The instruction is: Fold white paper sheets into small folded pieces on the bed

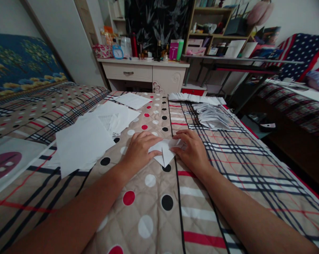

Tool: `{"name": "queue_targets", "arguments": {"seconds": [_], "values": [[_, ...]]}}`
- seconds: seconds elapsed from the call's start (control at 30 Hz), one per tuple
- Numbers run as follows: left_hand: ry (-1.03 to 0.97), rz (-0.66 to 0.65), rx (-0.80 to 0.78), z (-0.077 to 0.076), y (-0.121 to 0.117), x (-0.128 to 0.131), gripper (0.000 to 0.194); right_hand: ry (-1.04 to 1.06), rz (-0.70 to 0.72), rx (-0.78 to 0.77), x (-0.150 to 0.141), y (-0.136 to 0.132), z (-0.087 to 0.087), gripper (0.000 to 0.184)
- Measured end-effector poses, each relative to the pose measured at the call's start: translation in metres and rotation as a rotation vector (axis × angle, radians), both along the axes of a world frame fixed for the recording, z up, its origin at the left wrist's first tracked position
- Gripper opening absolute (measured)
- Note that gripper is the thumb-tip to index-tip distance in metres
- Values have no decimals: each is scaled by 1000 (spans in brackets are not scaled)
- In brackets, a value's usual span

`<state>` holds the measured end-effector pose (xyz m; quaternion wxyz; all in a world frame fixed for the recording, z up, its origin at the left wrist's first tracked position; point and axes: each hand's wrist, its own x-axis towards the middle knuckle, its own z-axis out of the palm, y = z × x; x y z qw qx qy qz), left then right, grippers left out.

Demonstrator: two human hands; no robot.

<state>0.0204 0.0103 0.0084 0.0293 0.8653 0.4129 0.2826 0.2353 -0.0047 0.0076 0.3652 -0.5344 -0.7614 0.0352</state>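
Note:
A small folded sheet of white paper lies on the patterned bedspread, its pointed end toward me and a slit running down its middle. My left hand grips its left side, thumb on top and fingers curled over the far edge. On the right side, my right hand pinches the paper the same way, thumb and fingers bent around it. Parts of the far edge are hidden under the fingers. Left of my hands is a loose pile of white sheets. Beyond my right hand sits a stack of folded papers.
A long row of folded white paper lies at the bed's far edge. Behind stands a white dresser with bottles and a blue clock. A desk with shelves is at the back right. A plastic bag lies left.

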Motion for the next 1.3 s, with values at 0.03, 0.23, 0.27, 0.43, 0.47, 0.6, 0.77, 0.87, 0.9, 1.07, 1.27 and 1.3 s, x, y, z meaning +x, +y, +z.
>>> {"name": "queue_targets", "arguments": {"seconds": [0.03, 0.23, 0.27, 0.43, 0.47, 0.6, 0.77, 0.87, 0.9, 1.07, 1.27, 1.3], "values": [[3, -2, 8, 0, 0, 0, 43, -2, -4, -1, 0, 0, 0, 30], [30, -3, 57, 1, -2, 1, 38, 1, 2, -4, -1, -1, 1, 28], [34, -1, 58, 1, -2, 1, 38, 1, 6, -10, -1, -2, 1, 25], [-3, 58, 2, -3, 1, 0, 46, -20, -18, -46, -2, -1, 3, 29], [-16, 71, -24, -5, 2, -1, 51, -26, -24, -61, -2, 0, 2, 34], [-38, 98, -101, -8, 6, -3, 62, 22, -38, -150, -1, 0, 2, 33], [-113, 60, -72, -4, 2, -1, 36, 213, 24, -77, -2, -4, 5, 13], [-146, 48, -81, -1, 0, 0, 23, 278, 93, -58, -3, -5, 6, 17], [-148, 49, -85, 0, -1, 0, 22, 295, 109, -59, -3, -5, 7, 17], [-132, 31, -79, 0, 0, -1, 21, 298, 153, -114, -4, -8, 9, 15], [-86, 38, -25, 1, -3, -1, 20, 223, 100, -207, -6, -11, 13, 2], [-71, 35, 1, 3, -4, 0, 21, 223, 100, -205, -6, -10, 13, 1]]}}
